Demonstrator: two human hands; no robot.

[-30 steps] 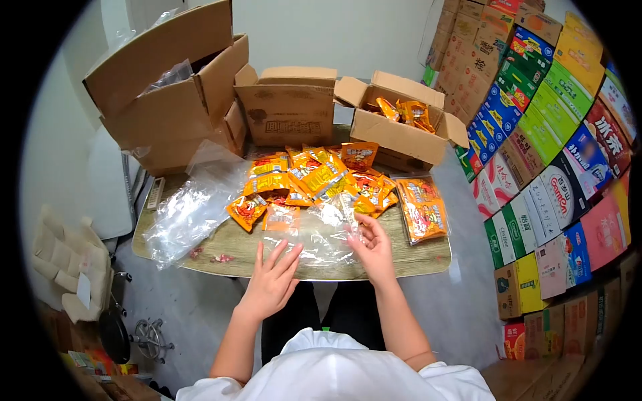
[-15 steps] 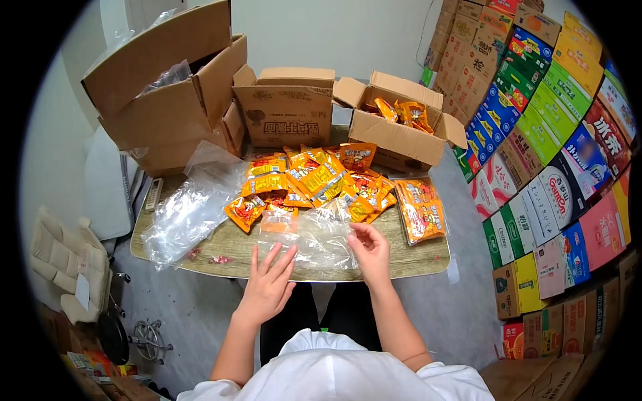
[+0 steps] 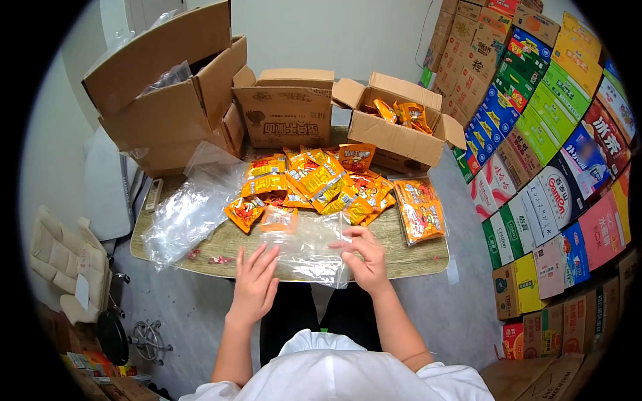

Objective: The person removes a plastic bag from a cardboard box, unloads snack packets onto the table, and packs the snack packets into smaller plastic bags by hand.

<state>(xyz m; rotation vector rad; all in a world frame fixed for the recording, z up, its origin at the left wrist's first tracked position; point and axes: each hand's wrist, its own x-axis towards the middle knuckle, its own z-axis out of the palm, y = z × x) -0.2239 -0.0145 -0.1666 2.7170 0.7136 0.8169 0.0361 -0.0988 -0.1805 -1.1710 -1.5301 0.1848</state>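
Observation:
A clear plastic bag (image 3: 309, 248) lies flat at the table's front edge, its near end hanging slightly over. My right hand (image 3: 366, 260) holds the bag's right side between thumb and fingers. My left hand (image 3: 255, 282) is open, fingers stretched out, beside the bag's left edge. At the bag's upper left corner shows a pale orange patch (image 3: 279, 219); whether it is a packet under the film or a print, I cannot tell. Just beyond is a heap of orange snack packets (image 3: 321, 180). To the right lies a clear bag filled with orange packets (image 3: 421, 212).
More clear plastic bags (image 3: 194, 207) lie at the table's left. Behind the heap stand a large open carton (image 3: 160, 120), a middle carton (image 3: 284, 117) and an open carton (image 3: 394, 137) with orange packets inside. Stacked boxes (image 3: 535, 167) line the right; a chair (image 3: 70, 260) stands left.
The clear bag's near right part has come toward me and over the table edge, with my right hand at it. My left hand has shifted slightly left and nearer to me.

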